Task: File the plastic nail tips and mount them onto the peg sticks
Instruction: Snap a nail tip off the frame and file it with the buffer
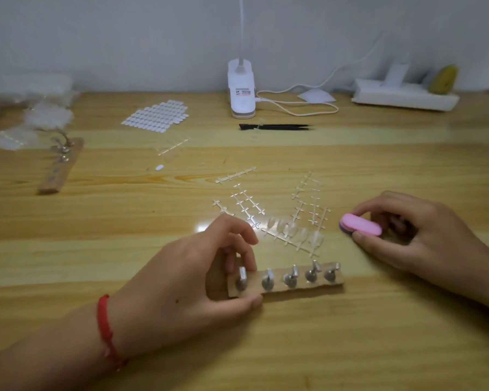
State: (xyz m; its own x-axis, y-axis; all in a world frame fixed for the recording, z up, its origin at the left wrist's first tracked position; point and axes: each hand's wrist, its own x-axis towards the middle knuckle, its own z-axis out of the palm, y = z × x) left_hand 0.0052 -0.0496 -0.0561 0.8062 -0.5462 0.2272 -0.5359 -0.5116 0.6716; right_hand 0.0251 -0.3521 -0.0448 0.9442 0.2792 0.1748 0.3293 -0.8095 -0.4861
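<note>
A wooden peg strip [308, 286] lies near the table's front with several metal peg sticks [290, 278] standing in it. My left hand [198, 275] grips the strip's left end, thumb under its front edge and fingers curled at the leftmost peg. Behind the strip lies a clear sprue holding several plastic nail tips [291, 231]. To the right, my right hand [424, 235] pinches a small pink nail file block [360, 224] between thumb and fingers, just above the table.
Emptied clear sprues [246, 201] are scattered mid-table. Black tweezers [277, 127], a white sticker sheet [157, 115] and a white clip lamp base [241, 91] sit further back. A second peg strip [61, 165] and plastic bags [37, 114] lie left; a power strip [404, 94] back right.
</note>
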